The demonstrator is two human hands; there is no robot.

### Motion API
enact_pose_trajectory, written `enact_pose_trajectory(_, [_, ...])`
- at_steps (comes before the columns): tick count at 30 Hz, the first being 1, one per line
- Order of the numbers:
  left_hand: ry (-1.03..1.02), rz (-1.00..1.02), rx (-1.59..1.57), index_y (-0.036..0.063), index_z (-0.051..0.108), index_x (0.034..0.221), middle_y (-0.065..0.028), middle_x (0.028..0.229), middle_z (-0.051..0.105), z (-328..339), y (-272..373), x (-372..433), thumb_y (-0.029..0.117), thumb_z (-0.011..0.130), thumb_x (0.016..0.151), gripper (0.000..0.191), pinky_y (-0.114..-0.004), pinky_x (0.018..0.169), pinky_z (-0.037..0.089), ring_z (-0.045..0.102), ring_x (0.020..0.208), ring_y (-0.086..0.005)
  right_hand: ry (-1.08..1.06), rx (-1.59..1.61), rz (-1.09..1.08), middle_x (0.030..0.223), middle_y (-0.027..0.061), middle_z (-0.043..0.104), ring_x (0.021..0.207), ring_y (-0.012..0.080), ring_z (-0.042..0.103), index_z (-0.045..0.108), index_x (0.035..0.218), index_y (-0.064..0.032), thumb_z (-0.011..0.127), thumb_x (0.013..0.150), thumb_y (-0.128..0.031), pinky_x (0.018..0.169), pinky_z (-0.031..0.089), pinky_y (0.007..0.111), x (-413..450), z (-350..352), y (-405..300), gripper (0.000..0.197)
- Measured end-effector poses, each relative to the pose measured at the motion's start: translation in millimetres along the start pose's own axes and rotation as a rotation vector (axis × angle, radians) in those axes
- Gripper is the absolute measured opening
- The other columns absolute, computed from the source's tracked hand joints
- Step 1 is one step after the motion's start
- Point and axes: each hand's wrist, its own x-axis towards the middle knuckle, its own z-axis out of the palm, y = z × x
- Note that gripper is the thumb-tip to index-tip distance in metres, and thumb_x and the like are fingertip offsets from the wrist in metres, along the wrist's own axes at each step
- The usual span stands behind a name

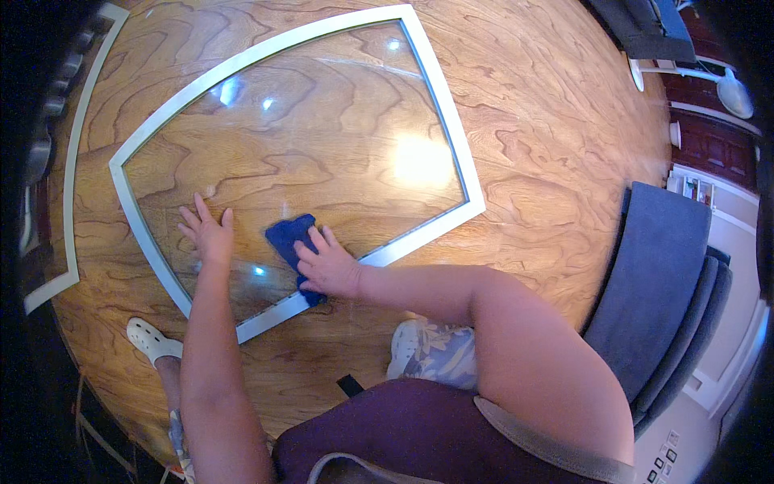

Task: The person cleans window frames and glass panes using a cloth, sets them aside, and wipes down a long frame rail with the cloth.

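Note:
A white-framed glass panel [447,115] lies on the wood-grain floor, its pane reflecting several lights. My left hand [211,236] rests with spread fingers at the lower left of the pane and holds nothing. To its right, a dark blue cloth [290,236] lies bunched on the glass and reaches over the near edge of the frame. My right hand [329,266] is on the cloth's right side, fingers bent over it, pressing it against the panel; its palm hides part of the cloth.
Another white frame [72,181] stands or lies at the far left. A dark grey sofa [653,290] is on the right, with a white lamp [734,94] beyond. White clogs [145,336] are on my feet. A small black strip [349,385] lies near my body.

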Motion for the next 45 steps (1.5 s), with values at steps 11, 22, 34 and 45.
enact_pose_trajectory(11, [-0.111,-0.022,0.067,0.0309,0.008,0.146,-0.0219,0.151,-0.002,-32.3,15.2,9.0,0.046,0.078,0.064,0.109,-0.064,0.102,0.025,0.001,0.133,-0.0548,0.291,-0.160,0.720,0.137,0.0230,0.035,0.124,0.0474,0.032,0.052,0.095,-0.0012,0.065,0.074,-0.011,0.105,0.028,0.051,-139.6,-64.1,129.4,0.026])
enact_pose_trajectory(22, [-0.160,0.051,0.001,0.0271,0.001,0.147,-0.0275,0.149,-0.007,-35.2,11.2,11.4,0.043,0.081,0.062,0.118,-0.070,0.097,0.022,0.001,0.130,-0.0590,0.778,-0.162,0.733,0.139,0.0332,0.027,0.124,0.0491,0.033,0.044,0.102,0.0000,0.060,0.078,-0.005,0.105,0.027,0.050,-52.4,-60.1,197.1,0.029])
enact_pose_trajectory(34, [-0.220,-0.038,0.011,0.0274,0.001,0.147,-0.0217,0.150,-0.010,-38.3,17.9,16.5,0.041,0.080,0.064,0.116,-0.074,0.090,0.029,-0.001,0.135,-0.0517,0.592,-0.182,0.965,0.145,0.0272,0.020,0.130,0.0488,0.024,0.034,0.139,-0.0084,0.062,0.080,-0.032,0.106,0.025,0.051,159.2,-127.3,281.9,0.069])
enact_pose_trajectory(45, [-0.348,-0.118,0.073,0.0279,0.001,0.147,-0.0190,0.151,-0.011,-53.1,38.6,17.6,0.044,0.080,0.062,0.116,-0.073,0.091,0.030,-0.003,0.136,-0.0499,0.333,-0.063,0.163,0.129,0.0180,0.045,0.115,0.0395,0.043,0.055,0.115,-0.0092,0.064,0.073,-0.022,0.097,0.036,0.047,279.3,-59.6,63.7,0.045])
